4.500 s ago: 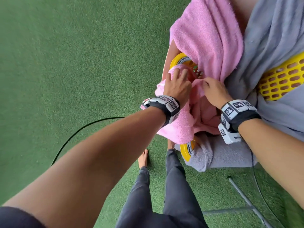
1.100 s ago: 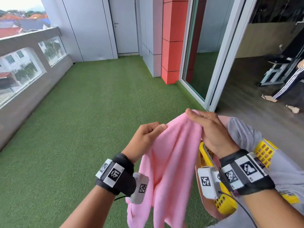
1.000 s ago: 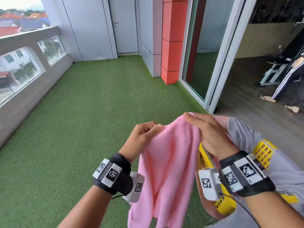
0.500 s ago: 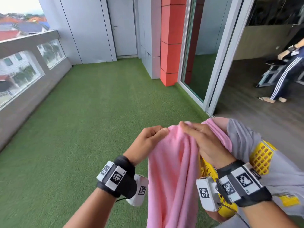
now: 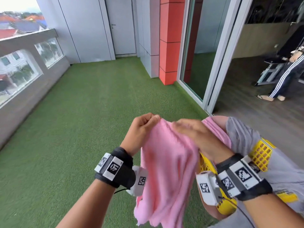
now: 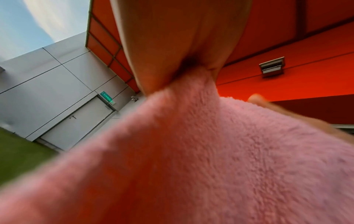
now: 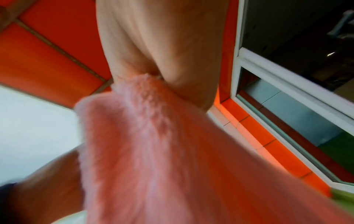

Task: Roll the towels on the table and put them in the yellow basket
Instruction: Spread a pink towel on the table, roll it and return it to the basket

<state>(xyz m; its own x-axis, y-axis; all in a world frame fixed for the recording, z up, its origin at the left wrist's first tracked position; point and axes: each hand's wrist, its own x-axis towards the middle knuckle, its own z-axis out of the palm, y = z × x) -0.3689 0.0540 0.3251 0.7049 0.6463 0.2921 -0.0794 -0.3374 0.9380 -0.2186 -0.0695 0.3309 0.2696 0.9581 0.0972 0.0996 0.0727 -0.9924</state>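
Pink towel (image 5: 166, 163) held in air, hanging unrolled. Left hand (image 5: 141, 130) pinches top edge; right hand (image 5: 197, 137) blurred, fingers pinch edge too per wrist view. Yellow basket (image 5: 261, 155) near right, draped with grey towel (image 5: 241, 134). Judgement: rolling not started; nothing visibly rolled.

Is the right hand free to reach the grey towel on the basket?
Probably not yet: the right hand is pinching the pink towel. The grey towel lies close beside it, uncovered.

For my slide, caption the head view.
Both hands, left hand and right hand, hold a pink towel up over green turf.
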